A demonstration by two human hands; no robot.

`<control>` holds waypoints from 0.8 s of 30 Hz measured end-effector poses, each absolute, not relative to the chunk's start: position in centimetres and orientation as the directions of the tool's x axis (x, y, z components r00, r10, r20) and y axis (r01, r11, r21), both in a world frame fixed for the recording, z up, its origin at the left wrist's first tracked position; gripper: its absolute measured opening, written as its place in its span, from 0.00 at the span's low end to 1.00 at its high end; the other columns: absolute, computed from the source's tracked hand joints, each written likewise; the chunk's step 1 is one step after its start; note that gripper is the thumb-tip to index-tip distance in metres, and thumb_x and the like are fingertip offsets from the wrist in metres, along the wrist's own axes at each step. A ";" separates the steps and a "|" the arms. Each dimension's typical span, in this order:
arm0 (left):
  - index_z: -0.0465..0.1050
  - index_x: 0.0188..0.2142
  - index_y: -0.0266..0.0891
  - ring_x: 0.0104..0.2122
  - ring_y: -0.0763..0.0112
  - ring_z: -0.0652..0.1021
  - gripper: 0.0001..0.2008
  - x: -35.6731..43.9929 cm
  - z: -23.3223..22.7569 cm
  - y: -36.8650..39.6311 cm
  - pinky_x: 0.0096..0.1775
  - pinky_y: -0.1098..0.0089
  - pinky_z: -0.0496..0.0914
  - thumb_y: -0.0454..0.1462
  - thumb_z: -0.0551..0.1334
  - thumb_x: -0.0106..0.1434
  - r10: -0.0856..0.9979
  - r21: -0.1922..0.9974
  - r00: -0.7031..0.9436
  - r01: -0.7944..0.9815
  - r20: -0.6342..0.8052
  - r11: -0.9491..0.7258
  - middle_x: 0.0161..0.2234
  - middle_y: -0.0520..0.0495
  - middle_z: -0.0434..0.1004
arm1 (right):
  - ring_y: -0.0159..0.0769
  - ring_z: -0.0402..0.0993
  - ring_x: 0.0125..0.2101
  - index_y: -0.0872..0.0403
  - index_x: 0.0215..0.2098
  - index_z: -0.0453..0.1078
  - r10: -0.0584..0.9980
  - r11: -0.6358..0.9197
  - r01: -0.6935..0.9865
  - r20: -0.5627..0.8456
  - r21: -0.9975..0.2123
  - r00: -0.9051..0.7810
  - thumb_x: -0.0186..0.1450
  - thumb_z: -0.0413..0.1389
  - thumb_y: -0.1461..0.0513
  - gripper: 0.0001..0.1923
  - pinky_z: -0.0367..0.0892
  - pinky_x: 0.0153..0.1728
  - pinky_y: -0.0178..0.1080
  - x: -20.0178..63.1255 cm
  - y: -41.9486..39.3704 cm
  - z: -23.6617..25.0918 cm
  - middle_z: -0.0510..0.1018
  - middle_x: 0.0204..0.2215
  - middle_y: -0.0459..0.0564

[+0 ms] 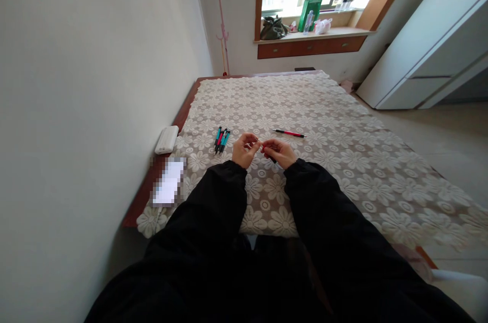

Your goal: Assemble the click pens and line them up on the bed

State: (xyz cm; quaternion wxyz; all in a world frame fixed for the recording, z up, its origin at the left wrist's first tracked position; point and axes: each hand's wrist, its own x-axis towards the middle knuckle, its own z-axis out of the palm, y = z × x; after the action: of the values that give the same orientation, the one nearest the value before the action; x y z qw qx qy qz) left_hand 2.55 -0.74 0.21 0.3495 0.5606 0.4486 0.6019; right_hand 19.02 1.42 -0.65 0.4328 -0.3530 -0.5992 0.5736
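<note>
Over the near part of the table, my two hands meet at the fingertips. My right hand (280,152) is closed around a red and black pen (273,159); a bit of red shows at the fingertips and a dark end sticks out below. Thumb and fingers of my left hand (244,150) are pinched together at the pen's red end, and what they grip is too small to make out. A second red and black pen (290,133) lies just beyond my right hand. Left of my left hand is a small group of teal, red and black pens (221,140).
A lace cloth (267,99) with a flower pattern covers the table. Along its left edge are a white box-like device (166,140) and a blurred-out phone (168,183), close to the wall. Bags stand on the windowsill (328,33) beyond.
</note>
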 end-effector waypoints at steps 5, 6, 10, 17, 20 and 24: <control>0.72 0.34 0.40 0.31 0.72 0.76 0.10 2.6 -0.2 -0.4 0.32 0.72 0.65 0.40 0.69 0.56 0.940 0.945 -0.099 0.071 0.326 -0.321 0.33 0.49 0.78 | 0.29 0.70 0.20 0.53 0.35 0.71 0.923 0.137 -0.052 0.147 -0.989 -0.356 0.52 0.68 0.45 0.24 0.66 0.22 0.35 19.0 1.3 -0.6 0.78 0.25 0.44; 0.73 0.34 0.40 0.31 0.72 0.76 0.09 2.6 -0.2 -0.4 0.32 0.72 0.65 0.40 0.69 0.56 0.941 0.945 -0.094 0.070 0.325 -0.319 0.33 0.49 0.78 | 0.29 0.70 0.20 0.53 0.35 0.71 0.921 0.140 -0.057 0.151 -0.989 -0.360 0.52 0.68 0.45 0.24 0.65 0.22 0.35 19.0 1.3 -0.6 0.78 0.25 0.44; 0.75 0.34 0.39 0.32 0.72 0.75 0.08 2.5 -0.3 -0.3 0.32 0.72 0.66 0.40 0.68 0.56 0.942 0.946 -0.085 0.059 0.323 -0.319 0.34 0.48 0.79 | 0.28 0.68 0.20 0.52 0.36 0.70 0.915 0.123 -0.089 0.148 -0.988 -0.374 0.53 0.68 0.45 0.24 0.63 0.22 0.35 19.1 1.3 -0.3 0.77 0.25 0.44; 0.77 0.31 0.39 0.31 0.71 0.74 0.11 2.5 0.2 -0.3 0.30 0.73 0.68 0.43 0.70 0.53 0.965 0.965 -0.043 -0.022 0.260 -0.261 0.34 0.47 0.80 | 0.27 0.64 0.19 0.52 0.35 0.70 0.903 0.095 -0.113 0.134 -0.989 -0.408 0.54 0.66 0.45 0.23 0.59 0.19 0.34 19.0 1.1 -0.3 0.75 0.23 0.42; 0.77 0.31 0.39 0.30 0.72 0.74 0.11 2.5 0.3 -0.3 0.30 0.73 0.68 0.43 0.71 0.52 0.969 0.968 -0.038 -0.050 0.243 -0.245 0.33 0.46 0.80 | 0.26 0.62 0.17 0.51 0.36 0.71 0.897 0.083 -0.141 0.136 -0.986 -0.420 0.55 0.65 0.45 0.21 0.56 0.17 0.34 18.9 1.2 -0.5 0.73 0.23 0.41; 0.77 0.32 0.40 0.32 0.70 0.75 0.09 2.4 0.3 -0.3 0.32 0.71 0.68 0.41 0.70 0.54 0.952 0.954 -0.062 0.035 0.300 -0.298 0.35 0.46 0.81 | 0.26 0.62 0.17 0.52 0.36 0.71 0.901 0.085 -0.148 0.139 -0.985 -0.410 0.56 0.64 0.46 0.20 0.56 0.17 0.33 18.9 1.3 -0.7 0.72 0.22 0.41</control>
State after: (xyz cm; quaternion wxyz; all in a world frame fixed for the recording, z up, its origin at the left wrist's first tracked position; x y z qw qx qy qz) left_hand 2.41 -0.29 0.27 0.3952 0.5593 0.4413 0.5799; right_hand 18.86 1.29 -0.69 0.4397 -0.3189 -0.5909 0.5966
